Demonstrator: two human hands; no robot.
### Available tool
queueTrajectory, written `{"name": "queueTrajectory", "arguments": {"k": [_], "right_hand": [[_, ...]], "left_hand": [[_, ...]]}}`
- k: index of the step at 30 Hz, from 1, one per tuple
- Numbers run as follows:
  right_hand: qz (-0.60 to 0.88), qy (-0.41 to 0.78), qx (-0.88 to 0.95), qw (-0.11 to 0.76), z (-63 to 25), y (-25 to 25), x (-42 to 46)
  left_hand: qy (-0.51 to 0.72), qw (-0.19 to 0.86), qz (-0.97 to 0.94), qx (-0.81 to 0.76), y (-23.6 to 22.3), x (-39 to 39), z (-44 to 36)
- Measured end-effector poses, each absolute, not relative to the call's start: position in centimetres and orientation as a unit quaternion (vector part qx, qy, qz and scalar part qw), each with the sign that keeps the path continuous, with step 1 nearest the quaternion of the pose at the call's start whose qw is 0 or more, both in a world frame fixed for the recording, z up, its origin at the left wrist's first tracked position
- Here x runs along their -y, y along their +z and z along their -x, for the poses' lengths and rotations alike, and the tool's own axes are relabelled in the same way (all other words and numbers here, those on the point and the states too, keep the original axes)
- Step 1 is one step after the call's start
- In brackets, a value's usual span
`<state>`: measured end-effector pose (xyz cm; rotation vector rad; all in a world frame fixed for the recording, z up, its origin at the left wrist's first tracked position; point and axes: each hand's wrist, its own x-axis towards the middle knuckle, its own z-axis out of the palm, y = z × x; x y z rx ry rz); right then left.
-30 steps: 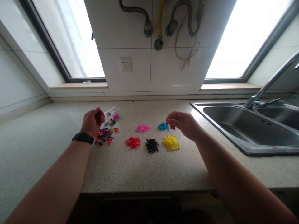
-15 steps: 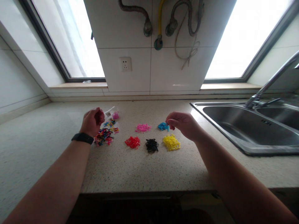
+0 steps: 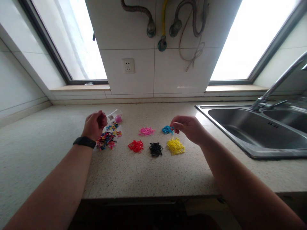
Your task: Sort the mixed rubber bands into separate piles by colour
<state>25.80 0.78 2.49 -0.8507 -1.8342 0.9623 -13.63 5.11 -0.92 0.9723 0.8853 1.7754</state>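
At right, a double-bowl stainless steel sink (image 3: 242,127) with a curved chrome tap (image 3: 275,84) is set into the speckled pale stone desk (image 3: 148,179). At top centre, a yellow pipe (image 3: 164,19) runs between two grey corrugated hoses, above and right of a square white wall socket (image 3: 129,65). Something dark, perhaps cabinetry, fills the bottom centre.

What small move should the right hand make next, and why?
I would probably part the fingertips of the right hand slightly, over the pile of blue bands: they are pinched at its edge, and something blue seems to show between them.
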Motion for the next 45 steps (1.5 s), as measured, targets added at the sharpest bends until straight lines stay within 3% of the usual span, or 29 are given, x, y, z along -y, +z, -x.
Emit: {"name": "queueTrajectory", "arguments": {"k": [30, 45], "right_hand": [[0.319, 0.404, 0.741, 0.431, -25.89, 2.48, -0.59], [0.235, 0.467, 0.735, 0.432, -26.39, 2.08, -0.84]], "left_hand": [[0.717, 0.452, -0.401, -0.348, -1.22, -5.31, 13.91], [0.712, 0.450, -0.406, -0.355, -1.16, -5.17, 13.75]]}}
